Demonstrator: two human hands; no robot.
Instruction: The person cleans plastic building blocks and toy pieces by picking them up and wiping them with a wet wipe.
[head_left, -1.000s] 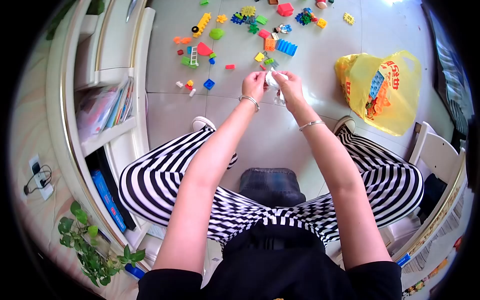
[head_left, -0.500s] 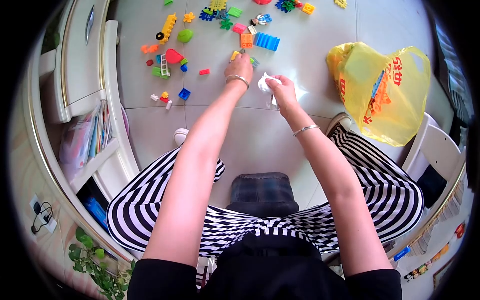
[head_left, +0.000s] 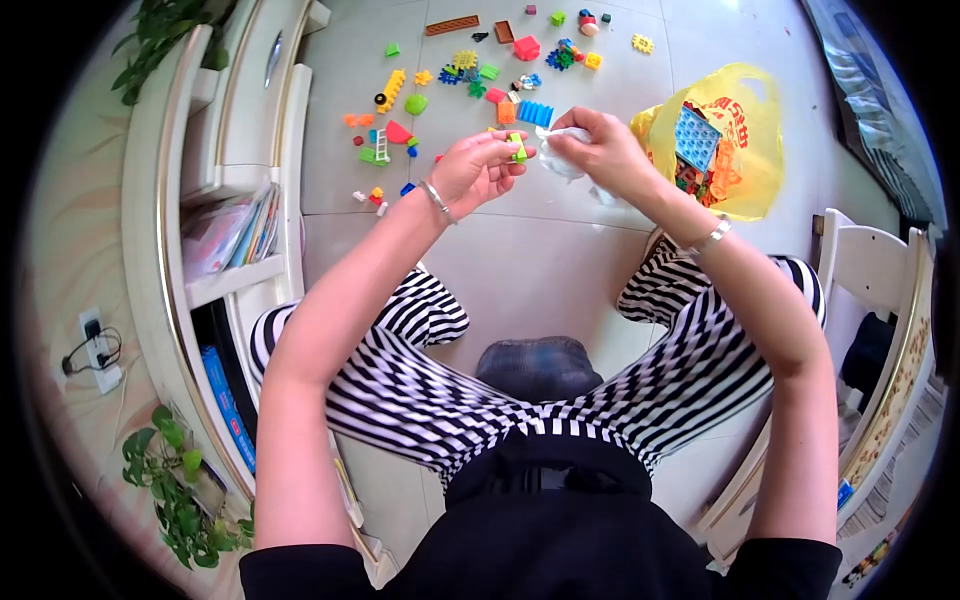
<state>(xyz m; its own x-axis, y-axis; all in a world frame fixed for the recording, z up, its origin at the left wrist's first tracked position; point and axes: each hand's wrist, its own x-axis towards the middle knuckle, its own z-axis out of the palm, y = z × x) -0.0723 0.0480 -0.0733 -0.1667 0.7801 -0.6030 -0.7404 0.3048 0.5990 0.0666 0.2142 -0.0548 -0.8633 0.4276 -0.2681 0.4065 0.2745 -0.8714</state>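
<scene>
Between the thumb and fingers of my left hand (head_left: 478, 168) is a small light-green toy block (head_left: 517, 148), lifted above the floor. My right hand (head_left: 604, 146) pinches a crumpled white tissue (head_left: 562, 160), close beside the block; whether they touch I cannot tell. Just beyond my hands lie a blue ridged toy piece (head_left: 535, 112) and an orange block (head_left: 507, 113). A white toy ladder (head_left: 381, 146) and a red rounded piece (head_left: 398, 132) lie to the left of my left hand.
A yellow plastic bag (head_left: 755, 150) with toy pieces inside stands open at the right. Several loose toys, among them a yellow wheeled piece (head_left: 391, 91), are spread over the tiled floor (head_left: 520, 250). White cabinets line the left; a white chair (head_left: 865, 255) stands at the right.
My left hand has come up off the floor holding the light-green block. My right hand has brought the tissue next to it. The view has shifted, showing more of the far floor.
</scene>
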